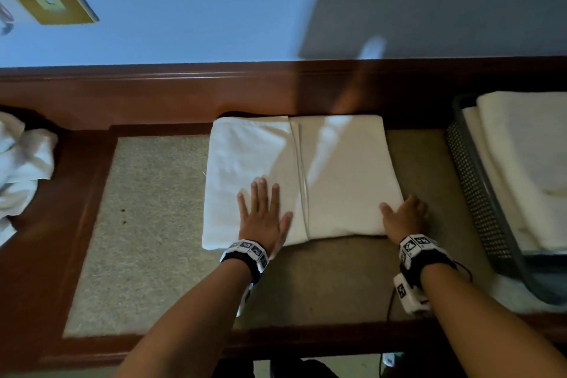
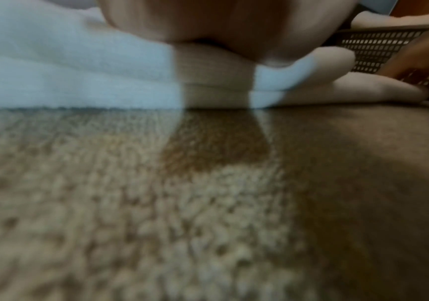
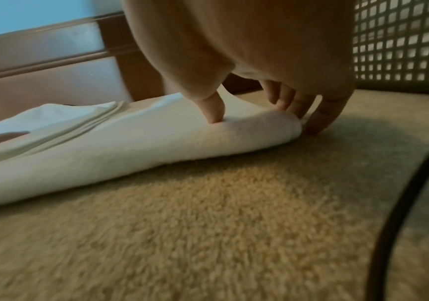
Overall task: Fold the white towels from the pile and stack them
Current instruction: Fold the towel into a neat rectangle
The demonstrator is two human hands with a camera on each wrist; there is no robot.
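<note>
A white towel [image 1: 337, 169], folded in layers with a seam down its middle, lies flat on the beige mat [image 1: 147, 224]. My left hand [image 1: 264, 212] rests flat on its left near part, fingers straight and spread; the left wrist view shows only the palm [image 2: 221, 26] above the towel's stacked edges [image 2: 79, 77]. My right hand [image 1: 402, 218] is at the towel's near right corner. In the right wrist view its thumb [image 3: 214, 110] dents the towel [image 3: 144, 146] from above while the curled fingers [image 3: 321, 118] wrap the folded edge, tips on the mat.
A crumpled pile of white towels [image 1: 21, 163] lies at the far left. On the right stands a dark mesh basket [image 1: 472, 187] holding folded towels [image 1: 527, 156]. A brown wooden rail [image 1: 184, 92] runs behind the mat. A black cable [image 3: 401, 203] hangs by my right wrist.
</note>
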